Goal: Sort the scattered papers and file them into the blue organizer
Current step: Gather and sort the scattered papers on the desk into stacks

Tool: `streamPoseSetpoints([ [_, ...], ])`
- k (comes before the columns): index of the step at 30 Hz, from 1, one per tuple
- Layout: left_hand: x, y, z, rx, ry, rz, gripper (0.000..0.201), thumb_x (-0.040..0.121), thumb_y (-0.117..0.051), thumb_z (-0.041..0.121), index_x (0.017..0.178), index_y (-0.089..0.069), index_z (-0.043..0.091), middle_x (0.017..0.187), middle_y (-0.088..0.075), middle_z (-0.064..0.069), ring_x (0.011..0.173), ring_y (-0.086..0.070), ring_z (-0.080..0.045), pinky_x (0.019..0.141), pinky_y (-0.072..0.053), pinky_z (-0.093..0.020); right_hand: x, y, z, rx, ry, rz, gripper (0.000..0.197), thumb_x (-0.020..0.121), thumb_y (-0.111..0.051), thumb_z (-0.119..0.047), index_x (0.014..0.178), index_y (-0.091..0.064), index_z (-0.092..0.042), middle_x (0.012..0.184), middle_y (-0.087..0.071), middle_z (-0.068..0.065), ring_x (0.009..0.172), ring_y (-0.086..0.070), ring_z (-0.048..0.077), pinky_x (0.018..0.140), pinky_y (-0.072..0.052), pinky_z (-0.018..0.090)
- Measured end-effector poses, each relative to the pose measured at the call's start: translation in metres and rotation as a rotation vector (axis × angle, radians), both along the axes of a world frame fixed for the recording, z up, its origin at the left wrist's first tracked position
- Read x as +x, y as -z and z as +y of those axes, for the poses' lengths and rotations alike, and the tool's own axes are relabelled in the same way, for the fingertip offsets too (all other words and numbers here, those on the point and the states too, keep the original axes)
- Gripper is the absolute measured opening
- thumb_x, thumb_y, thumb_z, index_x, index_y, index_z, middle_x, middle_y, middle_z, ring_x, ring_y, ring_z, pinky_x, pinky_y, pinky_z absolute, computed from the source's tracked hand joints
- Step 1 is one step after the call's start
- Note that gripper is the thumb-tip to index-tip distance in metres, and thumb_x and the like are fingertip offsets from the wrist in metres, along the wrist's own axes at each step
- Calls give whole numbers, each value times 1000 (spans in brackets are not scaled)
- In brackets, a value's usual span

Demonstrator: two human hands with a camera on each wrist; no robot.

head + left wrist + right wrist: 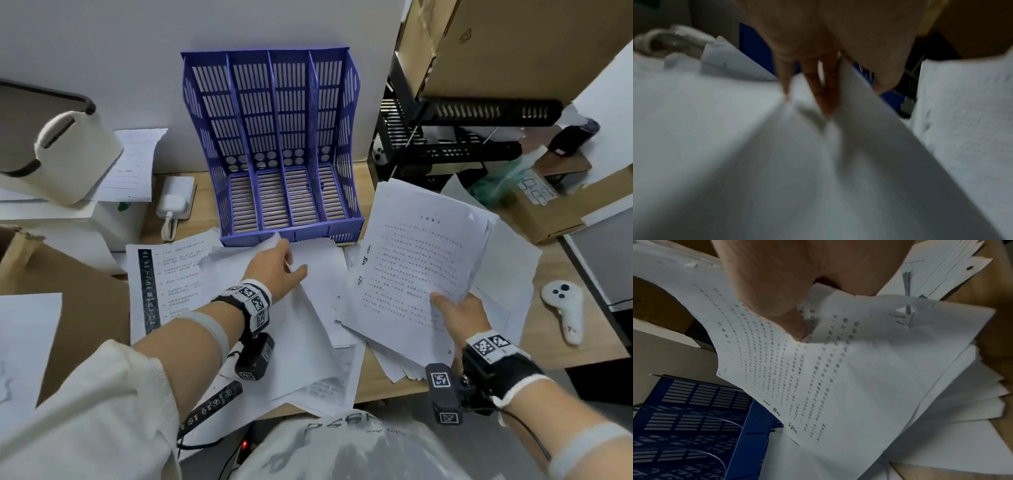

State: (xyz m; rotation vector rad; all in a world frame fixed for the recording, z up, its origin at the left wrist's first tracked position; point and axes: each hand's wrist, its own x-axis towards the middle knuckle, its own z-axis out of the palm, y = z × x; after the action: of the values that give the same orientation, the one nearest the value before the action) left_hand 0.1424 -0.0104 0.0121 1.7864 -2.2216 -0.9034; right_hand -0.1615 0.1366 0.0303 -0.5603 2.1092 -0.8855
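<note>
The blue organizer (274,147) stands upright at the back of the desk, and its slots hold nothing. White papers (308,342) lie scattered in front of it. My left hand (279,265) reaches into that pile just before the organizer's front lip. It pinches a blank white sheet (869,129) between thumb and fingers (826,91), lifting its edge. My right hand (454,313) holds a stack of printed pages (421,267) by the near corner, tilted up off the desk. In the right wrist view the thumb (793,324) presses on the top page (838,378), and the organizer (694,426) shows beyond.
More loose sheets (507,274) fan out under the held stack. A white controller (563,308) lies at the desk's right. A black rack (445,144) and cardboard boxes (534,209) stand right of the organizer. A white charger (174,200) and a cream bag (68,157) are at the left.
</note>
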Motion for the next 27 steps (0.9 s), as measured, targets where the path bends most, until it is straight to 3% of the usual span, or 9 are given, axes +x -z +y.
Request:
streamPoseSetpoints([
  [5, 2, -39, 7, 9, 70, 476, 13, 87, -63, 12, 89, -52, 18, 84, -57, -6, 69, -49, -26, 70, -45, -36, 5, -2, -18, -33, 20, -26, 43, 92, -62, -17, 129, -54, 3, 126, -61, 21, 110, -59, 35, 90, -44, 34],
  [10, 16, -73, 9, 339, -107, 994, 26, 91, -53, -8, 96, -55, 18, 98, -50, -11, 84, -47, -28, 70, -41, -45, 9, 3, -29, -44, 61, -34, 46, 89, -64, -16, 130, -54, 2, 130, -60, 20, 114, -59, 37, 98, -44, 37],
  [13, 41, -52, 11, 284, -298, 841, 35, 90, -48, -13, 98, -59, 19, 105, -57, -9, 76, -55, -25, 59, -48, -28, 12, 5, -30, -5, 32, -6, 46, 89, -63, -13, 129, -54, 6, 129, -59, 22, 116, -58, 38, 92, -41, 31],
  [15, 59, -32, 16, 201, -372, 588, 50, 84, -44, -14, 98, -65, 29, 110, -65, 0, 83, -60, -22, 65, -53, -27, 13, 5, -30, 10, 17, -7, 46, 90, -63, -12, 129, -53, 8, 131, -58, 24, 118, -57, 38, 90, -40, 30],
  [17, 72, -14, 22, 192, -380, 496, 65, 78, -37, -17, 102, -70, 33, 116, -71, 3, 88, -63, -21, 66, -52, -28, 12, 6, -30, 25, -5, -10, 46, 90, -62, -13, 130, -52, 8, 132, -57, 24, 119, -56, 39, 90, -39, 30],
  [19, 76, -3, 27, 228, -385, 537, 72, 76, -33, -19, 100, -76, 33, 117, -73, -4, 73, -59, -24, 57, -44, -28, 12, 9, -29, 45, -44, -7, 47, 90, -62, -14, 131, -51, 7, 132, -57, 24, 119, -56, 39, 92, -41, 31],
  [20, 75, -2, 28, 241, -380, 572, 74, 76, -32, -19, 98, -79, 35, 116, -73, -6, 73, -58, -28, 61, -44, -32, 12, 11, -28, 54, -63, -4, 48, 91, -62, -16, 131, -51, 6, 132, -57, 24, 118, -56, 39, 95, -42, 33],
  [23, 66, -13, 26, 261, -341, 665, 74, 79, -34, -20, 96, -81, 35, 113, -75, 0, 90, -67, -35, 78, -53, -38, 15, 8, -27, 58, -102, 17, 47, 92, -60, -19, 132, -52, 3, 130, -59, 23, 115, -58, 40, 99, -47, 42],
  [27, 48, -40, 20, 366, -271, 872, 63, 84, -38, -26, 92, -81, 20, 106, -77, -6, 107, -68, -28, 97, -53, -36, 12, 2, -25, 3, -96, 38, 43, 93, -58, -16, 132, -52, 1, 128, -60, 20, 116, -57, 38, 98, -45, 39],
])
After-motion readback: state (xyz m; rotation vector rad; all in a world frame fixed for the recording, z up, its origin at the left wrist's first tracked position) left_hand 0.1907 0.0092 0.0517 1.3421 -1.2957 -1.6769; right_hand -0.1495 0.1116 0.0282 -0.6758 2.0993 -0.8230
